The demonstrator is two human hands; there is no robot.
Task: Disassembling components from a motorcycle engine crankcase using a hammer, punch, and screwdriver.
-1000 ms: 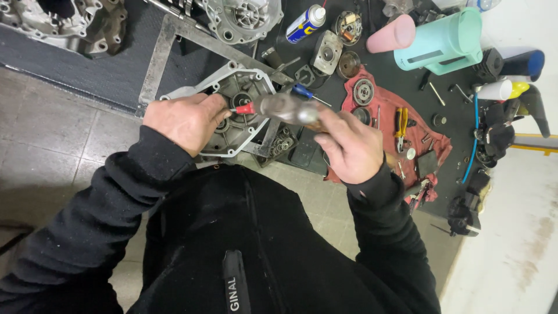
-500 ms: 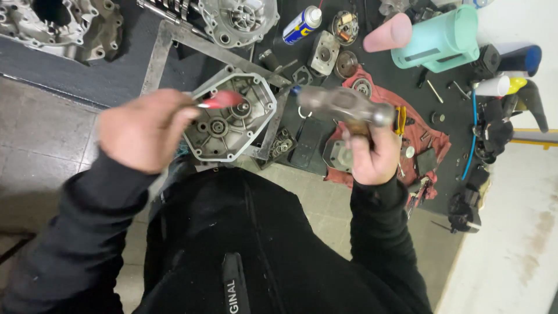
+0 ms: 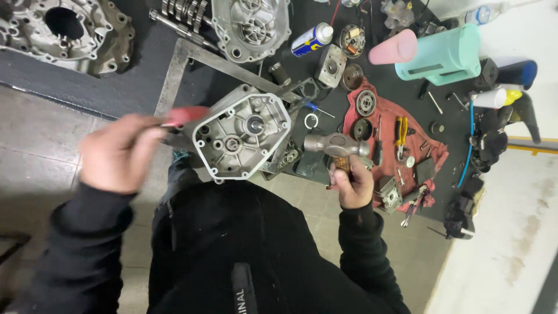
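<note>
A: Holding a red-handled tool (image 3: 185, 116) in the left hand (image 3: 119, 152), fingers wrapped shut round the handle; hand is blurred, tool tip not visible.

B: Right hand?

A: Right hand (image 3: 350, 181) is fisted on the wooden handle of a hammer (image 3: 337, 145), steel head up, just right of the engine case cover (image 3: 241, 135).

B: Where's the cover?

A: Centre, inner face up, pale gasket round its rim, resting on the metal bar (image 3: 232, 65) over the black mat (image 3: 116, 81). Neither hand touches it; the red handle sits just beside its left edge.

B: Around it?

A: Red rag (image 3: 386, 119) with parts on the right, yellow pliers (image 3: 401, 129) on it, spray can (image 3: 311, 39) above.
</note>
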